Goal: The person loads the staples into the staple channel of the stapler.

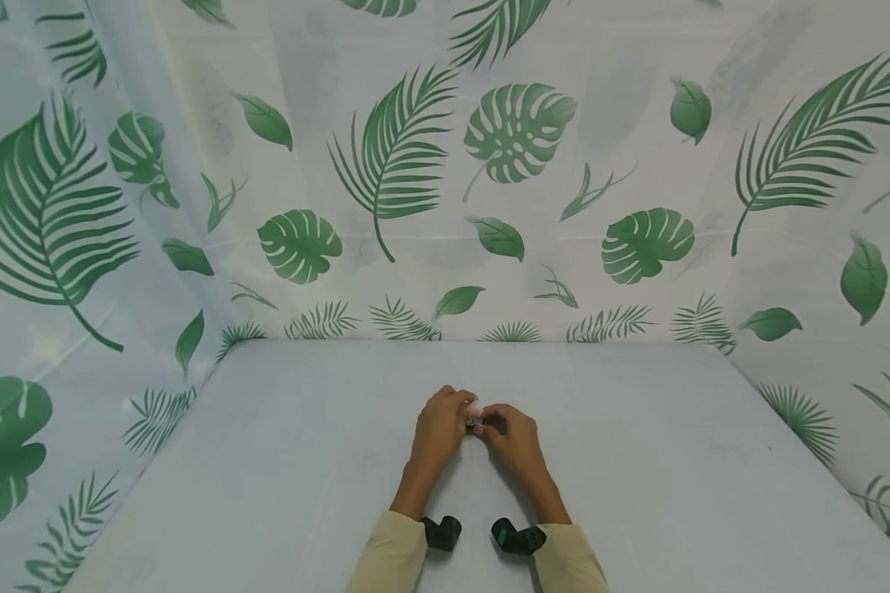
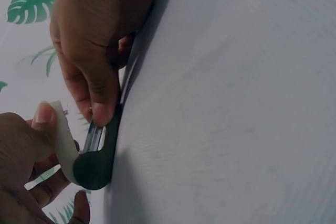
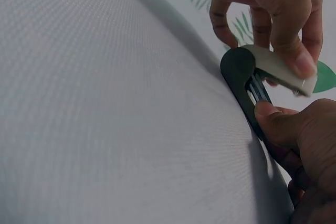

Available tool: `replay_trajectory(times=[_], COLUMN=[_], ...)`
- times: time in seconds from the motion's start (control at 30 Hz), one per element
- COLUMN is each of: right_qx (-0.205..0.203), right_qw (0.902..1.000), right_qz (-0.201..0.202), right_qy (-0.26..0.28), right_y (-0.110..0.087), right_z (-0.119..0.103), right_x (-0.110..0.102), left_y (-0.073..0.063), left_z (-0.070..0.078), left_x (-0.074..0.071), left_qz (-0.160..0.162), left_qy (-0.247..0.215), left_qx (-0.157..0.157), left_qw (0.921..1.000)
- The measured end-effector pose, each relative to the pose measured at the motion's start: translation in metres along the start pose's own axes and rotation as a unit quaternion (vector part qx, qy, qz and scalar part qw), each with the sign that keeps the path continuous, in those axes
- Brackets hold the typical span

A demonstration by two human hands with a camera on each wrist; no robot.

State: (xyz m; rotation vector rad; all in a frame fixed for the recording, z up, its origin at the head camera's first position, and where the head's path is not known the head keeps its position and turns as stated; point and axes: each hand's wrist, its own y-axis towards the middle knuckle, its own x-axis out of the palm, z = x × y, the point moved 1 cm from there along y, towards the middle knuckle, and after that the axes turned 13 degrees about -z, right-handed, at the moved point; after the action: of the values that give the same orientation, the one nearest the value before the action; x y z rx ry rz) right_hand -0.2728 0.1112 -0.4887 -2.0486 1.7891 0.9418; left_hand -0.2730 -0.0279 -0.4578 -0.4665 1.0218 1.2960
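A small stapler [image 1: 475, 423] with a white top arm [image 3: 275, 67] and a dark green base [image 2: 95, 170] stands on the table, its top arm swung up. A metal staple channel [image 2: 93, 139] shows between the two parts. My left hand [image 1: 441, 422] grips the white arm, thumb on its outer face near the raised end. From the other side my right hand [image 1: 513, 436] pinches the front end of the base, its thumb [image 3: 268, 111] over the channel. That thumb and fingers hide the channel's tip.
A white-covered table [image 1: 304, 461] spreads around both hands. Leaf-printed curtains [image 1: 415, 173] stand behind it and along both sides. Black wrist cameras [image 1: 517, 537] sit at the cuffs of the beige sleeves [image 1: 393, 552].
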Motion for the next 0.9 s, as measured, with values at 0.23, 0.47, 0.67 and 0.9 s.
replay_trajectory(times=[0.23, 0.47, 0.67, 0.9], right_qx=[-0.014, 0.023, 0.072, 0.047], right_qw=[0.9995, 0.9987, 0.9974, 0.9981], right_qz=[-0.013, -0.037, -0.011, 0.03], right_qy=[-0.023, -0.028, -0.002, -0.025], right_y=[-0.002, 0.0, 0.003, 0.003], right_z=[0.002, 0.001, -0.003, -0.002], right_x=[0.002, -0.002, -0.002, 0.001], left_y=[-0.007, -0.014, -0.015, -0.015], left_z=[-0.013, -0.034, -0.039, -0.036], left_x=[0.003, 0.001, 0.001, 0.001], left_qz=[-0.028, -0.038, -0.042, -0.039], left_qy=[-0.082, -0.213, -0.239, -0.235], left_qx=[0.012, -0.007, -0.032, -0.048], left_qw=[0.9962, 0.9762, 0.9695, 0.97])
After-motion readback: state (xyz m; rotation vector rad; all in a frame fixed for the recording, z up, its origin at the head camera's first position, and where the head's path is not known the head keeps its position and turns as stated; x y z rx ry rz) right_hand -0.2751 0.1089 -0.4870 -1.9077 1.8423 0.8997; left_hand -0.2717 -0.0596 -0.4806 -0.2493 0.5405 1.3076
